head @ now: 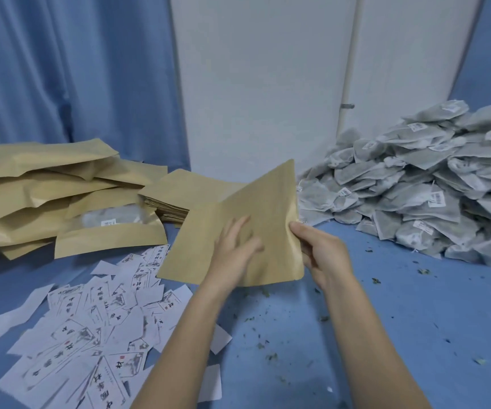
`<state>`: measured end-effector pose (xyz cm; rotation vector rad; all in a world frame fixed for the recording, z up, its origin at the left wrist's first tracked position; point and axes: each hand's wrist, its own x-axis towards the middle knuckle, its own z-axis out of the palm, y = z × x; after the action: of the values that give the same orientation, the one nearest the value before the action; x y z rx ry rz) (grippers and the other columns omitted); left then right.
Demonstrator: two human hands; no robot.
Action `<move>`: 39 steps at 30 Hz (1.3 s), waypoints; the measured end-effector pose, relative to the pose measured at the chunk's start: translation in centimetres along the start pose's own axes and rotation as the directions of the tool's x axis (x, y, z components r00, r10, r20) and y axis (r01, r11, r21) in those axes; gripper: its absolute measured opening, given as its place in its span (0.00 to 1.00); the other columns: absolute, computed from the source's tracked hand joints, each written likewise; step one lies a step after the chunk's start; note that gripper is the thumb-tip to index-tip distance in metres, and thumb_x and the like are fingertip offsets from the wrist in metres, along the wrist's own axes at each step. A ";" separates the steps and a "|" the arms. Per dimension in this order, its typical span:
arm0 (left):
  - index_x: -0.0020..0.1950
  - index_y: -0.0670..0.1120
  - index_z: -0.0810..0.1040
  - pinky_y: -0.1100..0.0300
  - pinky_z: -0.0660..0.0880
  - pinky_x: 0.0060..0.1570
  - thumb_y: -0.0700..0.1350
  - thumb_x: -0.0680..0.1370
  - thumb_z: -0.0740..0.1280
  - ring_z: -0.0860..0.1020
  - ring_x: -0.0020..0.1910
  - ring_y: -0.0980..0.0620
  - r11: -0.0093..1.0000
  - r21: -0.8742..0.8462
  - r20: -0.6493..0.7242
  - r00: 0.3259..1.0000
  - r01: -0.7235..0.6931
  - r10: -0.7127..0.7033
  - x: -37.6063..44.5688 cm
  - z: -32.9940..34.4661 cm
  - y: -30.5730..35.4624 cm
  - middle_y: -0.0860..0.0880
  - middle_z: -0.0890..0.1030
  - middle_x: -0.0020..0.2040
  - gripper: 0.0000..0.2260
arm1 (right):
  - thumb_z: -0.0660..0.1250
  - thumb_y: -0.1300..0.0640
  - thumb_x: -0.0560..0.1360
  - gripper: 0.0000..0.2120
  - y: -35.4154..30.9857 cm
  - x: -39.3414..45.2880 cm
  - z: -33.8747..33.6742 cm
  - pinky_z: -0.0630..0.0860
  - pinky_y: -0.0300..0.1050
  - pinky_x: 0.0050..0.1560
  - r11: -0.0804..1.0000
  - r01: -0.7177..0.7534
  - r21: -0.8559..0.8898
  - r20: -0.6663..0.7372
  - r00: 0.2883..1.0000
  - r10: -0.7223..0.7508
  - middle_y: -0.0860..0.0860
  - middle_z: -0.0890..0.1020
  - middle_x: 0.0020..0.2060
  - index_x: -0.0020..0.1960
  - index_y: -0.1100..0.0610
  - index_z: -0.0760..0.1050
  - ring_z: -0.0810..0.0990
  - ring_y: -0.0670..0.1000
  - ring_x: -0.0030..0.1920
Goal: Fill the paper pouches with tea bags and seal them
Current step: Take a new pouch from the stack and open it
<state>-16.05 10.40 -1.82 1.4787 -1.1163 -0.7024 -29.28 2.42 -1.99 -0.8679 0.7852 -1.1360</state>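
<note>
A person holds a flat tan kraft-paper pouch [256, 219] tilted above the middle of a blue-covered desk [400, 320], the right hand [321, 255] pinching its right edge while the left hand [235, 249], blurred, lies with fingers spread against its near face, apparently to work the mouth open for filling; whether the pouch is open yet cannot be told. The supplies sit within reach on either side: a heap of pale grey, soft mesh tea bags with small white tags [421, 184] banked up at the far right, and a neat stack of empty flat kraft pouches [173, 199] just behind the held one. At the far left, puffed kraft pouches with a clear window strip [91, 214] lie piled, seemingly already filled. White printed paper labels with black characters [97, 326] are scattered loosely over the near left of the desk, and crumbs of dry green leaf [271, 343] speckle the cloth near the forearms
</note>
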 end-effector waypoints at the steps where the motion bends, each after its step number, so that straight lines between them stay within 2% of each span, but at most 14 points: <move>1: 0.69 0.55 0.70 0.57 0.63 0.67 0.51 0.70 0.70 0.64 0.70 0.56 0.996 -0.086 -0.081 0.997 -0.015 0.008 0.2 0.9 0.9 0.54 0.67 0.71 0.27 | 0.71 0.66 0.70 0.07 0.2 0.0 0.1 0.82 0.42 0.44 1.000 0.005 0.002 0.022 1.000 -0.005 0.57 0.85 0.41 0.47 0.66 0.81 0.83 0.51 0.40; 5: 0.62 0.50 0.75 0.56 0.71 0.61 0.61 0.70 0.70 0.75 0.60 0.53 0.990 -0.134 -0.314 0.946 0.038 -0.079 1.9 3.6 2.9 0.52 0.78 0.60 0.25 | 0.73 0.65 0.68 0.02 0.5 -0.6 0.7 0.79 0.38 0.36 0.987 0.091 -0.134 0.150 0.986 -0.071 0.54 0.85 0.36 0.40 0.61 0.84 0.82 0.47 0.35; 9: 0.54 0.49 0.78 0.64 0.66 0.47 0.61 0.69 0.71 0.77 0.53 0.54 0.997 -0.079 -0.509 0.859 0.019 -0.057 2.0 4.5 3.0 0.54 0.80 0.49 0.20 | 0.73 0.65 0.66 0.03 0.2 -1.0 0.9 0.78 0.37 0.37 0.966 0.159 -0.204 0.219 0.969 -0.113 0.54 0.85 0.36 0.36 0.58 0.84 0.83 0.48 0.36; 12: 0.47 0.47 0.81 0.62 0.74 0.50 0.59 0.71 0.71 0.80 0.50 0.53 0.987 -0.157 -0.513 0.856 -0.030 -0.055 1.6 4.6 2.6 0.53 0.83 0.44 0.16 | 0.75 0.60 0.66 0.02 0.0 -1.2 0.8 0.80 0.40 0.44 0.931 0.238 -0.277 0.256 0.952 -0.167 0.54 0.85 0.38 0.38 0.56 0.85 0.84 0.49 0.40; 15: 0.40 0.43 0.83 0.46 0.78 0.52 0.57 0.72 0.71 0.82 0.43 0.47 0.951 -0.303 -0.453 0.886 -0.051 -0.097 1.5 4.0 2.6 0.48 0.83 0.36 0.16 | 0.74 0.57 0.68 0.03 -0.1 -1.4 1.0 0.79 0.44 0.51 0.908 0.286 -0.305 0.279 0.939 -0.202 0.52 0.86 0.39 0.41 0.54 0.85 0.84 0.50 0.44; 18: 0.37 0.36 0.78 0.40 0.78 0.49 0.52 0.75 0.69 0.78 0.37 0.43 0.933 -0.350 -0.416 0.906 -0.081 -0.078 1.7 3.6 2.8 0.40 0.78 0.33 0.19 | 0.74 0.55 0.68 0.05 0.2 -1.3 1.4 0.79 0.48 0.52 0.927 0.233 -0.294 0.223 0.960 -0.171 0.54 0.85 0.40 0.42 0.56 0.85 0.83 0.53 0.45; 20: 0.40 0.33 0.76 0.40 0.77 0.49 0.50 0.78 0.65 0.78 0.39 0.37 0.958 -0.266 -0.441 0.897 -0.111 -0.019 1.8 3.7 3.0 0.33 0.78 0.37 0.20 | 0.73 0.56 0.69 0.06 0.3 -1.4 1.6 0.77 0.50 0.51 0.972 0.140 -0.191 0.180 0.978 -0.105 0.57 0.85 0.42 0.43 0.58 0.84 0.82 0.54 0.44; 22: 0.40 0.31 0.74 0.43 0.77 0.48 0.48 0.80 0.61 0.77 0.41 0.36 0.980 -0.148 -0.467 0.883 -0.131 0.047 1.7 4.1 3.0 0.32 0.78 0.39 0.20 | 0.72 0.56 0.71 0.05 0.5 -1.3 1.5 0.77 0.48 0.50 0.948 0.196 -0.249 0.131 0.977 -0.168 0.53 0.85 0.40 0.43 0.57 0.84 0.82 0.50 0.43; 26: 0.32 0.37 0.69 0.57 0.64 0.33 0.42 0.80 0.58 0.67 0.32 0.44 0.991 0.109 -0.478 0.871 -0.074 0.117 1.4 4.8 3.1 0.42 0.70 0.27 0.17 | 0.69 0.58 0.71 0.06 0.5 -1.6 1.9 0.73 0.29 0.44 0.649 0.455 -0.610 0.231 0.885 -0.404 0.41 0.84 0.37 0.46 0.50 0.82 0.80 0.36 0.40; 28: 0.30 0.40 0.67 0.57 0.59 0.31 0.39 0.79 0.57 0.64 0.30 0.47 0.971 0.226 -0.437 0.882 -0.080 0.174 1.1 5.2 3.2 0.43 0.71 0.27 0.16 | 0.67 0.60 0.71 0.07 0.6 -1.6 1.7 0.74 0.32 0.42 0.500 0.509 -0.700 0.309 0.848 -0.431 0.41 0.83 0.36 0.46 0.50 0.81 0.79 0.39 0.38; 29: 0.30 0.41 0.66 0.56 0.59 0.32 0.39 0.79 0.57 0.66 0.30 0.46 0.952 0.289 -0.406 0.888 -0.100 0.217 0.9 5.4 3.2 0.41 0.73 0.29 0.17 | 0.65 0.60 0.73 0.07 0.5 -1.7 1.6 0.71 0.33 0.36 0.450 0.525 -0.722 0.320 0.831 -0.455 0.41 0.79 0.29 0.39 0.50 0.78 0.75 0.42 0.33; 32: 0.32 0.43 0.66 0.54 0.60 0.34 0.39 0.80 0.56 0.70 0.33 0.41 0.903 0.401 -0.333 0.894 -0.154 0.300 0.8 5.8 3.1 0.38 0.77 0.34 0.16 | 0.61 0.55 0.77 0.19 0.6 -1.2 0.9 0.62 0.37 0.28 0.328 0.542 -0.774 0.342 0.793 -0.504 0.47 0.67 0.21 0.29 0.51 0.61 0.62 0.48 0.26; 36: 0.35 0.42 0.65 0.59 0.55 0.32 0.40 0.80 0.57 0.66 0.31 0.44 0.886 0.432 -0.311 0.895 -0.168 0.321 1.1 5.9 2.6 0.43 0.72 0.31 0.13 | 0.58 0.53 0.79 0.17 0.8 -1.1 0.5 0.62 0.39 0.28 0.354 0.550 -0.756 0.348 0.797 -0.494 0.49 0.68 0.22 0.33 0.58 0.66 0.63 0.48 0.27; 39: 0.31 0.44 0.61 0.58 0.54 0.32 0.39 0.79 0.58 0.67 0.31 0.42 0.880 0.439 -0.281 0.903 -0.180 0.325 1.2 5.8 2.2 0.36 0.76 0.33 0.16 | 0.59 0.56 0.78 0.20 0.9 -0.9 0.2 0.62 0.34 0.26 0.401 0.545 -0.737 0.318 0.802 -0.505 0.45 0.68 0.19 0.28 0.52 0.60 0.65 0.45 0.25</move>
<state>-21.34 7.01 -0.78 1.6758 -1.1929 -0.0080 -28.94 3.45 -2.68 -2.0509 1.0467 -1.2907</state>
